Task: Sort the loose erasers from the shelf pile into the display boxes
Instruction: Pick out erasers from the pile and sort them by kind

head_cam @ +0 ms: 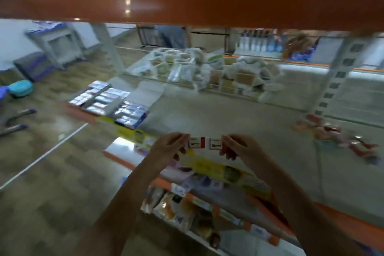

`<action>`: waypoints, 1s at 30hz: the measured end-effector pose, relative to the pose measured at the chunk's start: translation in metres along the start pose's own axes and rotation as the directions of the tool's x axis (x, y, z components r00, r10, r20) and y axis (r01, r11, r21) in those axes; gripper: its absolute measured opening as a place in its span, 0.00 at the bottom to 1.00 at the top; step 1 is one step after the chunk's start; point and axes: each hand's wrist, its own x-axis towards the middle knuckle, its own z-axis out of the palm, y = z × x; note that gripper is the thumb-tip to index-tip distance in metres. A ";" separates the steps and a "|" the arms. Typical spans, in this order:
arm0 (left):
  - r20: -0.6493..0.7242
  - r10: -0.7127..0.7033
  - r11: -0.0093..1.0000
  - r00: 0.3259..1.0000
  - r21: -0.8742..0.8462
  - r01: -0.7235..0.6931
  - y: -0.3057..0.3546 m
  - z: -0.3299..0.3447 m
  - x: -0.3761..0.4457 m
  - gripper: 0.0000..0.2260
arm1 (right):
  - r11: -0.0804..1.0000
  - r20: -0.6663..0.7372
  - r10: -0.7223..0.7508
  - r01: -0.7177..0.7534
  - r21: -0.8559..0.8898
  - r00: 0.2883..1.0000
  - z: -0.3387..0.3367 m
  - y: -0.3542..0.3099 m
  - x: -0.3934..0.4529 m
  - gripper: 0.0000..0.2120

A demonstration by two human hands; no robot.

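Note:
My left hand (pixel 169 147) pinches a small white eraser with a red band (pixel 197 143) at its left end. My right hand (pixel 239 147) pinches a second eraser of the same kind (pixel 216 143) at its right end. The two erasers are held side by side, touching, above the front edge of the grey shelf (pixel 218 114). A loose pile of red and white erasers (pixel 340 139) lies on the shelf at the right. Display boxes (pixel 110 102) filled with shiny wrapped erasers stand at the shelf's left end, one with its white lid folded back.
An orange shelf beam (pixel 187 4) crosses overhead. Bagged goods (pixel 207 70) are heaped at the back of the shelf. A lower shelf (pixel 187 210) with packets sits beneath my arms. The tiled floor (pixel 52 162) lies to the left, with a teal bowl (pixel 20 88) on it.

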 end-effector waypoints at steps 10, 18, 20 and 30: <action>-0.130 -0.029 0.998 0.991 0.059 0.037 -0.059 -0.212 -0.035 0.12 | 0.997 -0.004 0.069 -0.069 0.019 0.998 0.202 -0.030 0.072 0.12; -0.119 -0.032 0.999 0.992 -0.030 0.029 -0.099 -0.311 -0.006 0.09 | 1.000 0.047 0.012 -0.011 -0.016 0.999 0.289 -0.052 0.131 0.11; -0.109 -0.022 1.000 0.994 -0.024 0.019 -0.109 -0.334 0.008 0.09 | 0.998 0.101 -0.001 0.007 -0.058 0.995 0.301 -0.055 0.152 0.10; -0.050 0.045 0.999 0.998 0.019 -0.044 -0.121 -0.437 0.127 0.09 | 0.993 0.119 -0.046 0.059 -0.106 0.992 0.347 -0.080 0.287 0.06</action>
